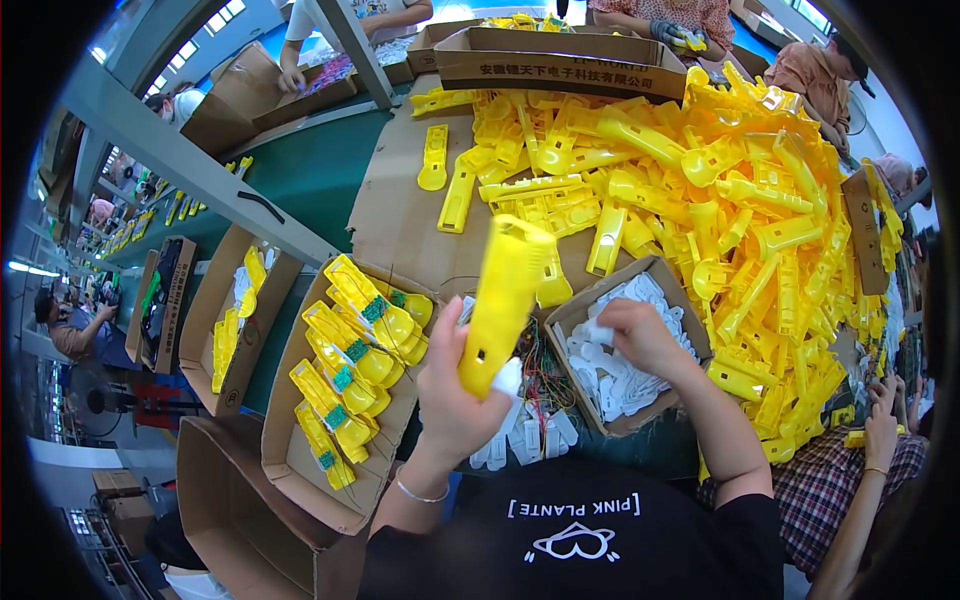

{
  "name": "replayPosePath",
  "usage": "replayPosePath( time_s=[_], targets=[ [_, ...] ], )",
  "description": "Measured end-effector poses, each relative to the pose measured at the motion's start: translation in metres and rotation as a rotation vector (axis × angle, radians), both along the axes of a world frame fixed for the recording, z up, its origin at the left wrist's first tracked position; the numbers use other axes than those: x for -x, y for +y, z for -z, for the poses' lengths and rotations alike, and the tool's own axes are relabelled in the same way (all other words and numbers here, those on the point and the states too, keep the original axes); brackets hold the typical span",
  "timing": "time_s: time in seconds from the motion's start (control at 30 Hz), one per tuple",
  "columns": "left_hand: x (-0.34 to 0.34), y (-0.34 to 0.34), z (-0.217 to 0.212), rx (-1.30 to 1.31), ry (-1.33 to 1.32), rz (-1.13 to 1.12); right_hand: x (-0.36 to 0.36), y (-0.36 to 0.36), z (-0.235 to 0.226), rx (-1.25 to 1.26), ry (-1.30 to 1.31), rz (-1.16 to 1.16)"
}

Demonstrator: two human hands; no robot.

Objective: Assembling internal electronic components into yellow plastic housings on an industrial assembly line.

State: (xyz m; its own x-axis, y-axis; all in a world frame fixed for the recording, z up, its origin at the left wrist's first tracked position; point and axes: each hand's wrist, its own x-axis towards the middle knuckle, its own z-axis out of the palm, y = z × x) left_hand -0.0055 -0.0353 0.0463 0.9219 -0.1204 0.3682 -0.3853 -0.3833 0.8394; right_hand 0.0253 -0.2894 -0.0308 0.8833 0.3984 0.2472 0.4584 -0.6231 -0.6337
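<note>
"What do we have in our left hand [450, 388]?"

"We're gripping a long, hollow yellow plastic shell [505, 290], fingers closed about its lower end. It's raised above the work surface, slanting up and away from us, a little blurred."

"And our right hand [642, 335]?"

"We have it over an open brown cardboard box [581, 392] of flat white plastic pieces [612, 375], fingers bent. Something white shows at the fingertips, but we can't tell whether it's a held piece or a covering, so we can't say if they're closed on anything."

"What lies around us?"

"Beyond that box and to its right, we see a big heap of loose yellow plastic casings [765, 235]. On our left, a shallow brown cardboard tray [300, 490] holds yellow units with small green circuit boards [340, 378]."

"And between the tray and the box?"

"There we see tangled thin coloured wires [541, 370], with narrow white plastic strips [528, 437] nearer us."
</note>
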Motion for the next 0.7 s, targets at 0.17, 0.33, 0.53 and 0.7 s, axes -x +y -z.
replayPosePath(
  time_s=[0.17,0.33,0.53,0.7],
  targets=[
    [0.011,0.011,0.023,0.941,0.680,0.273,0.010,0.023,-0.061,-0.280,0.238,0.111],
    [0.019,-0.010,0.053,0.673,0.569,0.279,0.035,0.058,-0.068,-0.764,0.588,-0.089],
    [0.024,-0.007,0.042,0.540,0.414,0.355,0.037,0.082,-0.051,-1.016,0.677,-0.067],
    [0.025,0.003,0.038,0.506,0.390,0.239,0.043,0.077,-0.038,-0.667,0.712,-0.182]
  ],
)
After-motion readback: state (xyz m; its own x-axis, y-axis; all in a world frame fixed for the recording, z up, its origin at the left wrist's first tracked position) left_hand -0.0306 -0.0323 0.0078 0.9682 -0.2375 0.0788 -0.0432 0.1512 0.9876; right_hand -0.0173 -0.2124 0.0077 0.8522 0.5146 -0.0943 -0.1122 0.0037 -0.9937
